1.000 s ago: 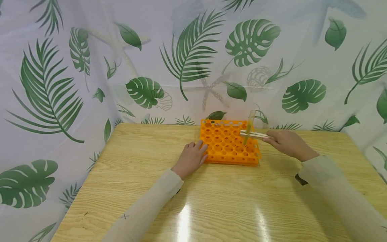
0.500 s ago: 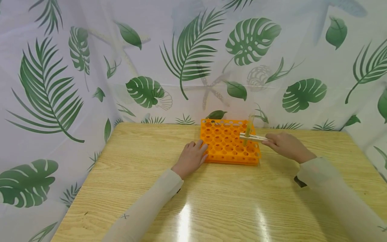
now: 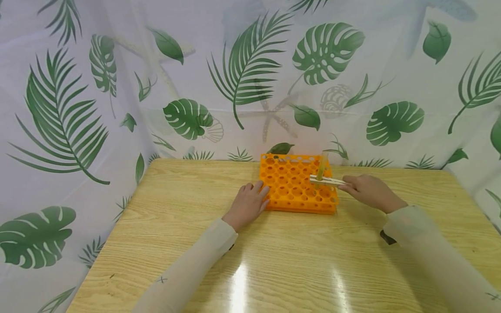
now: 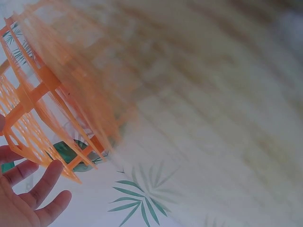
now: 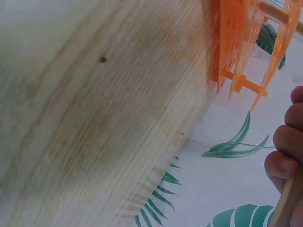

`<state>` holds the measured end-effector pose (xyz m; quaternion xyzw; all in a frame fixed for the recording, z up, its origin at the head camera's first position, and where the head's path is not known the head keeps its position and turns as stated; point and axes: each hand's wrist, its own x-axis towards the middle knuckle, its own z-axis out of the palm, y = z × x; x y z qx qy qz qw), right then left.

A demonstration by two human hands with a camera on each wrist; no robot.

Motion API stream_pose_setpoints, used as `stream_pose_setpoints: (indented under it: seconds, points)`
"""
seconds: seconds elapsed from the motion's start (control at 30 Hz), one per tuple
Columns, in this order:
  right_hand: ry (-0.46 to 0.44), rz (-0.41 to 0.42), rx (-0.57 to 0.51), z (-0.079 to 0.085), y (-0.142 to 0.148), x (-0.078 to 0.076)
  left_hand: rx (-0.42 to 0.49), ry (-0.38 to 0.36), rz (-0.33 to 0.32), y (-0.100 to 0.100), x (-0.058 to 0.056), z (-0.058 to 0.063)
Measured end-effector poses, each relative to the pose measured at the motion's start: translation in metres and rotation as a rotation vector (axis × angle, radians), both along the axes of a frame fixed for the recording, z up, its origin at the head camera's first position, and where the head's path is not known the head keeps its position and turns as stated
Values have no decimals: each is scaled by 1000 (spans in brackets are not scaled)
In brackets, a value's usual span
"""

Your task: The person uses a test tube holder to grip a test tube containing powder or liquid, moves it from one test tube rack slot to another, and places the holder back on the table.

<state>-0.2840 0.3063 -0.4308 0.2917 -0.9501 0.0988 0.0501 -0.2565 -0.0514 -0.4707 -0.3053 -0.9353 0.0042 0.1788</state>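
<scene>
An orange test tube rack (image 3: 297, 203) with rows of round holes stands toward the back of the table. My left hand (image 3: 246, 203) rests against its left end; in the left wrist view its fingers (image 4: 45, 189) are spread at the edge of the rack (image 4: 47, 81). My right hand (image 3: 372, 191) grips the handle of a pale wooden test tube clamp (image 3: 332, 181). Its far end holds a test tube (image 3: 322, 167) with yellowish liquid, tilted slightly, its lower part down among the holes at the rack's right side. The right wrist view shows curled fingers (image 5: 289, 137) round the clamp handle (image 5: 286, 201).
The wood-grain table (image 3: 188, 191) reaches back to a white cloth (image 3: 219, 148) printed with green leaves, close behind the rack. The same cloth hangs along the left side. Glare streaks lie on the table's front part.
My right hand has moved slightly down and left, lowering the clamp and the test tube farther into the rack. My left hand and the rack have stayed in place.
</scene>
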Motion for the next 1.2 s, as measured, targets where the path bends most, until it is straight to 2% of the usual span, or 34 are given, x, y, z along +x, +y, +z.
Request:
stream_pose_setpoints:
  seconds: [0.77, 1.03, 1.2]
  points:
    - [-7, -4, 0, -2, 0, -1, 4, -12, -5, 1, 0, 3]
    - [-115, -18, -22, -2, 1, -1, 17, -44, -4, 2, 1, 4]
    - [-149, -18, -39, -3, 1, -2, 17, -43, -5, 1, 1, 4]
